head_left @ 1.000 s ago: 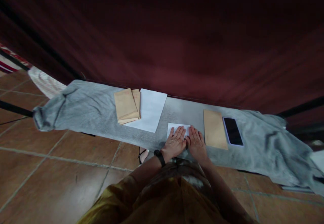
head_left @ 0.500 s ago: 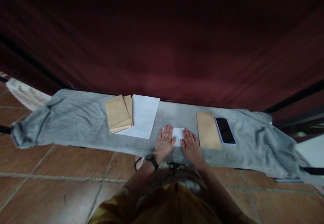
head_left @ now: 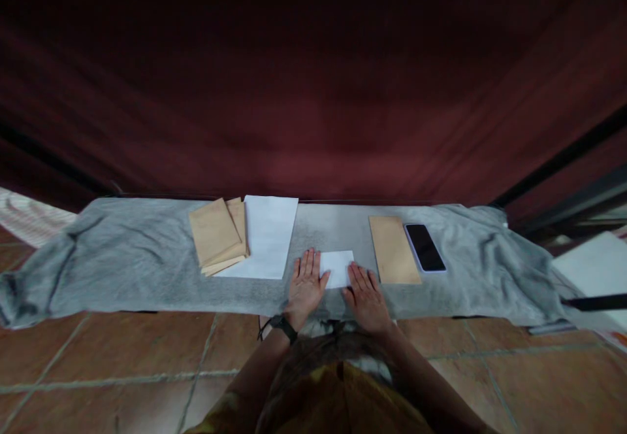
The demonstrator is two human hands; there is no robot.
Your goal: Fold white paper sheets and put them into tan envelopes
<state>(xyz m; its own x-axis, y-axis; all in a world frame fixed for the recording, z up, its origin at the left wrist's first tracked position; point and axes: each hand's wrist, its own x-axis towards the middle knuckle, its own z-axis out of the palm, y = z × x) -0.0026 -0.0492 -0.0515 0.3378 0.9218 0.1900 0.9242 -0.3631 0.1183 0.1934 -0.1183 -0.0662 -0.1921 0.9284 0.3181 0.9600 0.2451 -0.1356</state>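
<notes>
A small white piece of paper [head_left: 336,268], seemingly folded, lies flat on the grey cloth in front of me. My left hand [head_left: 307,285] rests flat on its left edge, fingers stretched out and pointing away from me. At the paper's lower right corner, my right hand [head_left: 366,295] lies palm down with its fingers extended. Both palms are hidden, and neither hand grips anything. To the right of my right hand is a single brown envelope [head_left: 396,251].
A grey cloth [head_left: 147,257] covers the long narrow surface. On the left, several brown envelopes [head_left: 215,231] overlap a large white sheet [head_left: 272,234]. A phone [head_left: 425,248] lies beside the single envelope. Dark red fabric [head_left: 313,127] hangs behind; tiled floor [head_left: 147,349] shows below.
The view has shifted and levelled slightly. My right hand has slid down toward the paper's lower right corner, uncovering more of the paper. My left hand stays at its left edge.
</notes>
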